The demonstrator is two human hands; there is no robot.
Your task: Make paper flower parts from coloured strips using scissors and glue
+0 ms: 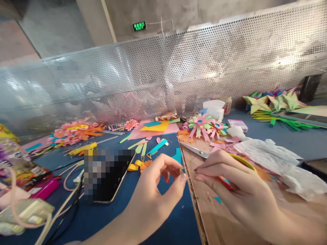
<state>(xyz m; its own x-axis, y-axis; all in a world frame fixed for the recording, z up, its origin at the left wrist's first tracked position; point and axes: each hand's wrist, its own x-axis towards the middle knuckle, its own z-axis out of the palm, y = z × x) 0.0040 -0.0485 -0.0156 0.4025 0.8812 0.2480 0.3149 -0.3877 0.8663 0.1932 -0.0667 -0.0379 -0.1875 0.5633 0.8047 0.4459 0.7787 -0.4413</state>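
Observation:
Over the seam between the blue and brown table surfaces, my left hand [159, 190] pinches its thumb and forefinger together. A tiny pale bit shows at those fingertips, too small to name. My right hand [237, 190] faces it a short way apart, fingers and thumb closed in a pinch; what they hold, if anything, cannot be made out. Scissors [196, 150] lie on the brown board behind and partly under my right hand, their handles largely hidden. Orange and yellow paper pieces [139, 165] rest beyond my left hand.
A phone [113, 177] and cables [67, 207] lie left. Paper flowers [200, 126], coloured sheets [155, 128] and a glue-like bottle [166, 115] sit at the back, before a perforated metal screen [143, 71]. Crumpled tissue [273, 156] and a small box [237, 125] are right.

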